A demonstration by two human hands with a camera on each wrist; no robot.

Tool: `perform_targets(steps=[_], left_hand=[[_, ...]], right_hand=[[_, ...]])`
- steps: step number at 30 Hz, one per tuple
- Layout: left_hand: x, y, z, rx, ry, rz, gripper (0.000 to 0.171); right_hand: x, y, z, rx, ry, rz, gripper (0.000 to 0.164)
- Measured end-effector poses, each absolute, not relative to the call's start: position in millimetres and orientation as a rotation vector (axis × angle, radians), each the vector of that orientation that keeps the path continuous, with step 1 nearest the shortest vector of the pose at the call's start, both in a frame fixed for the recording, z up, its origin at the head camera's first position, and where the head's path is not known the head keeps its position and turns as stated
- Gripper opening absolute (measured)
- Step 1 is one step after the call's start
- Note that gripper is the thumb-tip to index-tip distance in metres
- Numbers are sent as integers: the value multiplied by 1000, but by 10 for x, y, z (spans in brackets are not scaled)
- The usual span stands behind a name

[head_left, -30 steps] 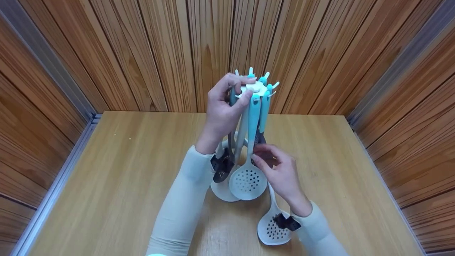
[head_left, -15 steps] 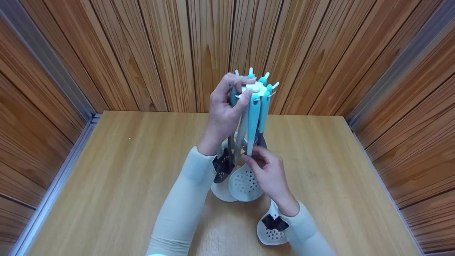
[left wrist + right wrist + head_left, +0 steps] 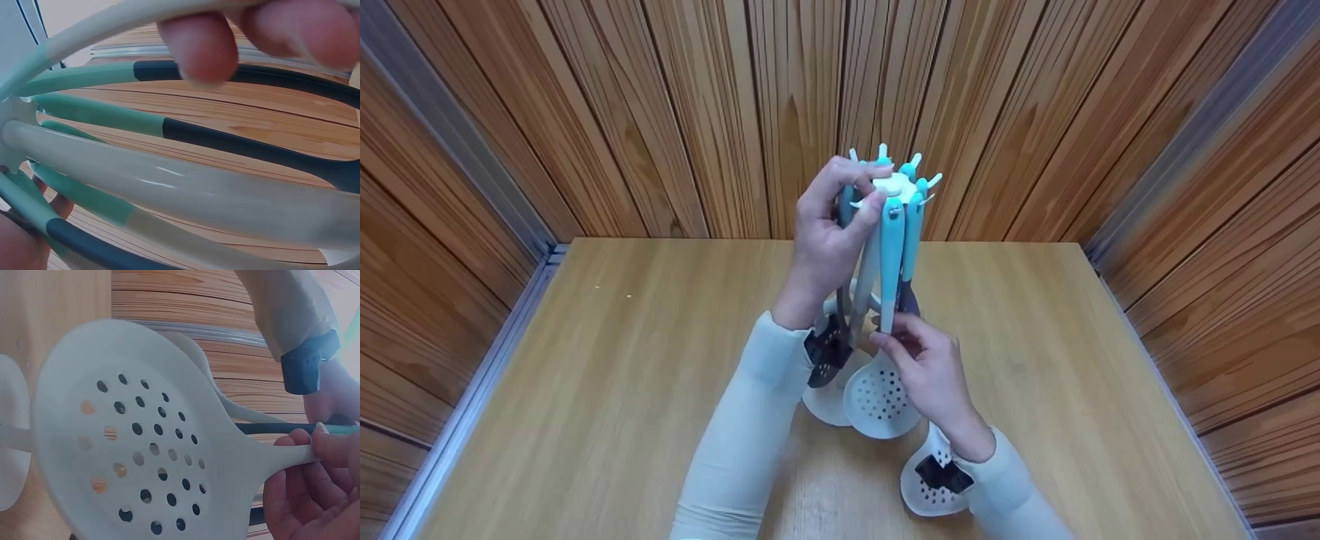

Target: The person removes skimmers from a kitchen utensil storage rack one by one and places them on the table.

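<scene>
A white utensil carousel [image 3: 898,184] with hooks round its top carries several turquoise-handled utensils. My left hand [image 3: 826,236] grips its top, thumb at the front and fingers behind. In the left wrist view, the carousel's white pole [image 3: 169,180] runs between dark and pale utensil shafts. My right hand [image 3: 936,371] pinches the neck of a white skimmer [image 3: 881,401], which hangs at the carousel's front. Up close in the right wrist view, the holed skimmer head [image 3: 222,444] faces the camera, with thumb and fingers round its narrow neck.
A second white holed utensil [image 3: 919,495] lies on the wooden table [image 3: 660,390], partly under my right wrist. The carousel's round white base [image 3: 823,409] shows behind the skimmer. A dark slotted utensil [image 3: 823,375] hangs by my left wrist. Wooden panel walls [image 3: 795,112] enclose the table.
My right hand has moved left and now pinches the skimmer's neck. The skimmer head has swung slightly towards me. My left hand stays on the carousel top.
</scene>
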State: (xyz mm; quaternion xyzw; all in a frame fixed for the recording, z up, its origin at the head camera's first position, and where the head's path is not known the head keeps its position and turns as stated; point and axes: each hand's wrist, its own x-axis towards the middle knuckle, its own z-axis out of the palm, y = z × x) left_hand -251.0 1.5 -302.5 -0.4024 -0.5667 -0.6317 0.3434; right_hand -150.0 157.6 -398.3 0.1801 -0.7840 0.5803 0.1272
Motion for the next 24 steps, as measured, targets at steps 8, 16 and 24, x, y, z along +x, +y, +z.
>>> perform_targets(steps=[8,16,24], left_hand=[[-2463,35,-2989,-1011,-1491,-1651,5],[-2224,14,-2783,-1008,-1516,-1651,5],[-2234,8,-2785,-1029,-1496,-1649,6]], right_hand=[[-1460,1607,-3946,564,-2270,1673,17],[-1427,1624,-3943,583,-2257,1654,20],[-1379,1620,-3926,578,-2256,1643,18]])
